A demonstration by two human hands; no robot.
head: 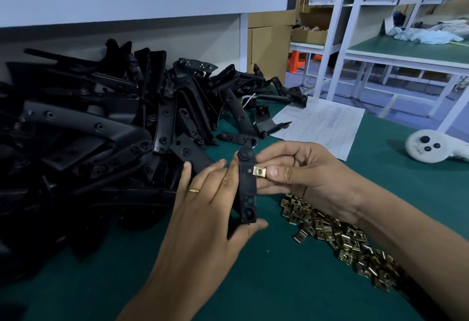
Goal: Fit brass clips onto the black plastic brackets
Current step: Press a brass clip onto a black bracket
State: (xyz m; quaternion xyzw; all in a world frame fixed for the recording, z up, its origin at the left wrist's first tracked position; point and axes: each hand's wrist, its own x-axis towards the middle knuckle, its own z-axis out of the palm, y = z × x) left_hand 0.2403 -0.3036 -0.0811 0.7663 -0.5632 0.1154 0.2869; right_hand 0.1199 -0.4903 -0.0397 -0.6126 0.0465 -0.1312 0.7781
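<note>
Bracket (247,183): matt black plastic. Clip (259,171): shiny brass-coloured metal, like the loose clips (337,237). Surface (291,282): matt green mat. Sheet (319,125): white printed paper. Ring (194,190): glossy gold-coloured metal.

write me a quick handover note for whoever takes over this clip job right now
Left hand holds one black bracket upright above the table, thumb at its lower end.
Right hand pinches a brass clip against the bracket's right edge; it looks partly on, and I cannot tell if it is seated.
Brass clip pile lies on the green table under the right forearm.
Bracket pile is heaped at left; how many already carry clips cannot be told.
Left to do: push this clip home, then carry on through the pile.
</note>
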